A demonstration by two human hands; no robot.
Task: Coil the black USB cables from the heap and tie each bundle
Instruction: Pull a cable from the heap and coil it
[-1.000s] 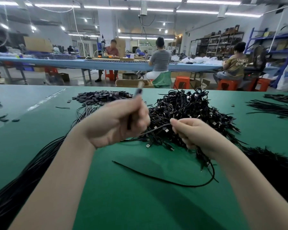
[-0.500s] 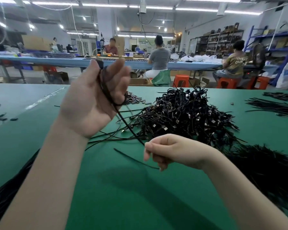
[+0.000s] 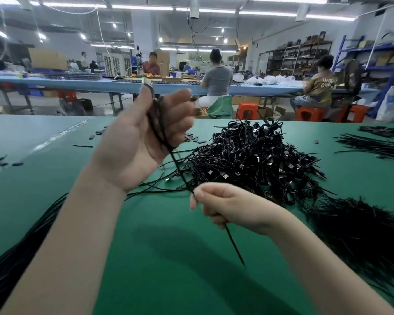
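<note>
My left hand (image 3: 134, 146) is raised palm-up above the green table (image 3: 159, 258), with loops of a black USB cable (image 3: 156, 123) wound around its fingers. The cable runs taut down and to the right into my right hand (image 3: 225, 205), which is closed on it lower down. A short free end (image 3: 234, 246) sticks out below the right fist. A big heap of coiled black cables (image 3: 255, 160) lies on the table just beyond my right hand.
Long loose black cables (image 3: 14, 251) trail along the left edge, and a dark pile of ties (image 3: 359, 237) lies at right. More black strands (image 3: 373, 144) sit at far right. Several people work at a blue table (image 3: 100, 84) behind.
My left hand rose from the table and turned palm-up with cable looped round it. The right hand moved left and down, now gripping the cable taut.
</note>
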